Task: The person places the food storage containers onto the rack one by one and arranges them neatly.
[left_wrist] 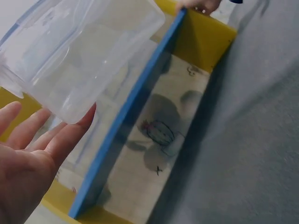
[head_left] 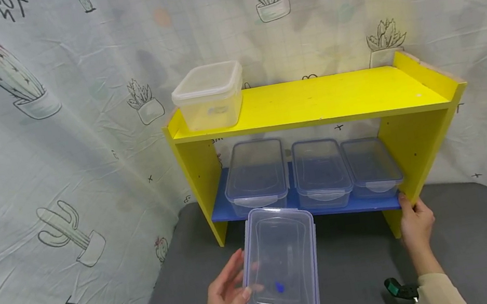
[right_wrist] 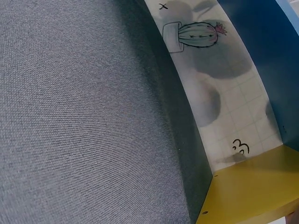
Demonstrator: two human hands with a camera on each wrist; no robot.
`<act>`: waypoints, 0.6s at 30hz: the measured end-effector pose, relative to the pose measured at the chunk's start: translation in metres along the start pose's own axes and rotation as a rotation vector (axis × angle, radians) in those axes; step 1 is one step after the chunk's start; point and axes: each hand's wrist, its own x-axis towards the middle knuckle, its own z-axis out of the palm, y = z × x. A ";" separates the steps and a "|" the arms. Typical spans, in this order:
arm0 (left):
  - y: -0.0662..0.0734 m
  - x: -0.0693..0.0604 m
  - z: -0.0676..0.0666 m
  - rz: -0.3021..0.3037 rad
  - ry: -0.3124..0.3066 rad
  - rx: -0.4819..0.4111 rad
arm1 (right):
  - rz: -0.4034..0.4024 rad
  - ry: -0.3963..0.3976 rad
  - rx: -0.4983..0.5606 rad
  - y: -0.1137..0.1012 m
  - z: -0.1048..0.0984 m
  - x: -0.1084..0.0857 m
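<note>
A clear plastic food container [head_left: 284,266] with a lid is tilted up in front of the shelf unit. My left hand [head_left: 227,293] holds it by its left side, thumb near the edge and fingers partly seen through the plastic. In the left wrist view the fingers of the left hand [left_wrist: 37,154] lie against the container [left_wrist: 88,51]. My right hand [head_left: 417,223] grips the lower front edge of the yellow shelf unit's right side panel [head_left: 431,145], by the end of the blue shelf board [head_left: 360,204]. Only a sliver of that hand [right_wrist: 293,218] shows in the right wrist view.
On the blue board stand three lidded containers: a large one [head_left: 256,171], a middle one [head_left: 321,169] and a smaller one [head_left: 372,164]. Another container [head_left: 211,96] sits at the left of the yellow top [head_left: 321,101]. A patterned curtain [head_left: 92,117] hangs behind the grey surface [head_left: 174,288].
</note>
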 end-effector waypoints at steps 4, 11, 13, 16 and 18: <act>0.002 0.008 0.006 0.050 -0.029 0.022 | -0.004 -0.005 -0.007 0.000 0.000 0.000; 0.006 0.020 0.016 0.097 -0.052 0.077 | 0.012 -0.010 -0.010 0.000 0.000 0.001; 0.007 0.022 0.018 0.111 -0.042 0.062 | 0.019 -0.015 -0.011 0.000 0.000 0.001; 0.008 0.026 0.021 0.143 -0.014 0.050 | 0.025 -0.016 0.002 0.000 -0.001 0.001; 0.010 0.029 0.023 0.149 0.025 0.042 | 0.026 -0.014 0.004 0.000 -0.001 0.001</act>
